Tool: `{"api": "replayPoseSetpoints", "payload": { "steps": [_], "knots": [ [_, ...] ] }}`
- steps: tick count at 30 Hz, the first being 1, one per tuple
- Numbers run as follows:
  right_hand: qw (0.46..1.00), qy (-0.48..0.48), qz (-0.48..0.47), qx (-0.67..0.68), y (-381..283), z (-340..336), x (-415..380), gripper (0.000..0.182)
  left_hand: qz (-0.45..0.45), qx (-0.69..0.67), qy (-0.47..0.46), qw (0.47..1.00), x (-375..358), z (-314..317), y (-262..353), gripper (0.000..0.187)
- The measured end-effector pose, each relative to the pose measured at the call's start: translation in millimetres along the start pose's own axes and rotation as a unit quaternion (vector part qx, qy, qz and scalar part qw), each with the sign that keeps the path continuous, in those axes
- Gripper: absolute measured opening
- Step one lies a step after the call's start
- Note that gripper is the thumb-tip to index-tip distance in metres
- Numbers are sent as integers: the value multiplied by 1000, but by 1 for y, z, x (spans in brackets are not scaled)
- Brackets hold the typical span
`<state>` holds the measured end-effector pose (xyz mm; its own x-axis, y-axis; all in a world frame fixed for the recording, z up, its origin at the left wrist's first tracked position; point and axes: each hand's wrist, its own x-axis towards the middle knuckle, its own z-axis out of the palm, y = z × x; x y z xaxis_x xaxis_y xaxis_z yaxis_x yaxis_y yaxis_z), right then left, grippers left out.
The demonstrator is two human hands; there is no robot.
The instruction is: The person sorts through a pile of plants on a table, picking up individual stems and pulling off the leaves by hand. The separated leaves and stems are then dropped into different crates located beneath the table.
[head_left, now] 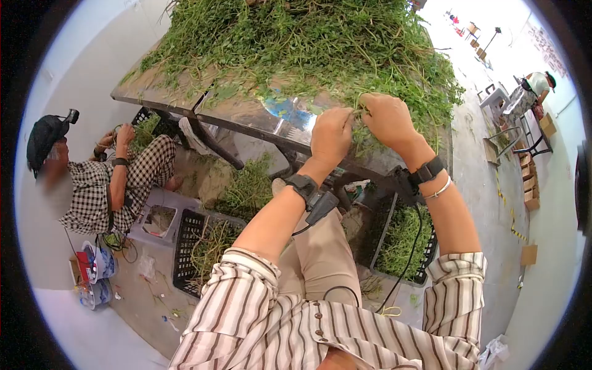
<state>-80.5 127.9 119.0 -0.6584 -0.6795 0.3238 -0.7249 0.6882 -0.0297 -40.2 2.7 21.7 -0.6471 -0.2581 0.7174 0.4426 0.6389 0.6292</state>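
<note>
My left hand (332, 137) is closed in a pinch above the table's near edge. Close beside it, my right hand (388, 122) is also closed, with its fingertips almost meeting the left ones. A thin green stem (358, 113) runs between the fingertips of both hands, and some leaves hang below. Just beyond them, a large heap of leafy green stems (296, 37) covers most of the dark table (154, 97). A blue and silver patch (290, 114) shows on the tabletop left of my hands. The fingertips themselves are partly hidden.
Black crates of greens stand on the floor, one at the left (185, 250) and one at the right (425, 265). A person in a checked shirt (92, 194) sits at the left, handling greens. Another person (538, 86) bends over at the far right. A cable (407, 268) hangs from my right wrist.
</note>
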Motion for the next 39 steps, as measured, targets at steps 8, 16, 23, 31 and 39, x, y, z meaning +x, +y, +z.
{"api": "replayPoseSetpoints", "payload": {
  "steps": [8,16,23,31,39],
  "knots": [
    [990,57,118,48,34,-3,3,20,8,57,-28,998,0,-5,5,15],
    [971,-21,163,173,51,-26,10,44,19,44,-29,998,0,-4,4,14],
    [982,-33,17,183,35,-4,20,36,40,52,-38,997,0,-9,9,13],
    [990,-73,17,120,34,-2,24,26,46,48,-22,998,1,-9,8,16],
    [986,-58,76,139,34,-6,17,24,46,25,-24,998,2,-9,7,14]
  ]
}}
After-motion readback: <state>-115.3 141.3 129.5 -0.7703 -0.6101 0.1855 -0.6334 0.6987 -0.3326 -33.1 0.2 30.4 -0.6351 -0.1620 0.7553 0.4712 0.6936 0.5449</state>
